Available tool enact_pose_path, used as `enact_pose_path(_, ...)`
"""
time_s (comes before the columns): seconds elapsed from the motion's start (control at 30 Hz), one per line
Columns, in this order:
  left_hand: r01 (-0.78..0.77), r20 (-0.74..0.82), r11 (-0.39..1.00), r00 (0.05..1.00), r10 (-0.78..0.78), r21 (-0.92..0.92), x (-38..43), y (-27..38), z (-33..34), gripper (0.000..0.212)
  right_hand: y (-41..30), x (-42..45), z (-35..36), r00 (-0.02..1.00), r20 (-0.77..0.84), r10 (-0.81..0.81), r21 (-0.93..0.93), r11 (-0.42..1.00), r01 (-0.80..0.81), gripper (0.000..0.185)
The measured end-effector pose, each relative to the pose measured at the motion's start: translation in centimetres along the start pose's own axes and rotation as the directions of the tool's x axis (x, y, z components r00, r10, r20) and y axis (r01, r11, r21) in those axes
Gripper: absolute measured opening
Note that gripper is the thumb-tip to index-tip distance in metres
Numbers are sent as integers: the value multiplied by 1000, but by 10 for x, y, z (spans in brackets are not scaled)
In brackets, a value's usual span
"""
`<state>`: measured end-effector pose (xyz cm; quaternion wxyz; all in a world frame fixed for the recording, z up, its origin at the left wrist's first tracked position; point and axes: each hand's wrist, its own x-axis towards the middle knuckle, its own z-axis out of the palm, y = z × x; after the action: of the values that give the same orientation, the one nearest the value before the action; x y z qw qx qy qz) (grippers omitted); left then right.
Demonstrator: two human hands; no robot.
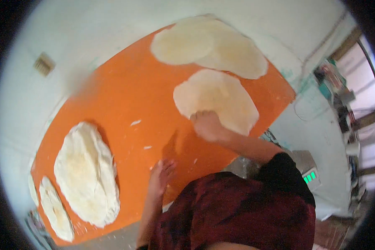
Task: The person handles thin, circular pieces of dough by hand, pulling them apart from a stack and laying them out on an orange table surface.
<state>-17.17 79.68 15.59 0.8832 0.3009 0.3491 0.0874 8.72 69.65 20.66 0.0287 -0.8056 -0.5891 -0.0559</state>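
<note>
A thin, rolled-out dough sheet lies flat on the orange tabletop. My right hand is over the near left edge of this sheet, its fingers curled. Whether they pinch the dough or anything else is hidden from me. Low over the tabletop, close to my body, my left hand has its fingers somewhat apart and holds nothing that I can see. Small dough scraps lie on the orange surface between the hands and the left side.
Two overlapping dough sheets cover the far end. At the left rests a thick dough mass with folds, beside a narrow dough piece. A device with a green-lit display stands at my right. Cluttered shelving lines the right side.
</note>
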Motion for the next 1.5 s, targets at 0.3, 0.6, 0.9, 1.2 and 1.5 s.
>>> enact_pose_path(0.3,-112,19,986,993,116,-123,35,12,-10,48,-158,-49,-57,941,253,-226,594,804,34,22)
enact_pose_path(0.6,-640,-164,769,758,632,5,-146,179,-104,39,-185,-63,-27,923,331,-197,682,725,-90,29)
enact_pose_path(0.9,-764,-583,497,639,502,-411,-195,94,-337,39,-242,-30,2,839,471,-273,544,838,-32,35)
enact_pose_path(1.2,-663,-764,741,530,369,-102,-184,47,-357,51,-192,-41,50,833,481,-272,467,884,19,28)
enact_pose_path(1.5,-232,70,62,520,851,971,-31,18,-133,42,-45,-8,59,934,317,167,625,704,-338,30)
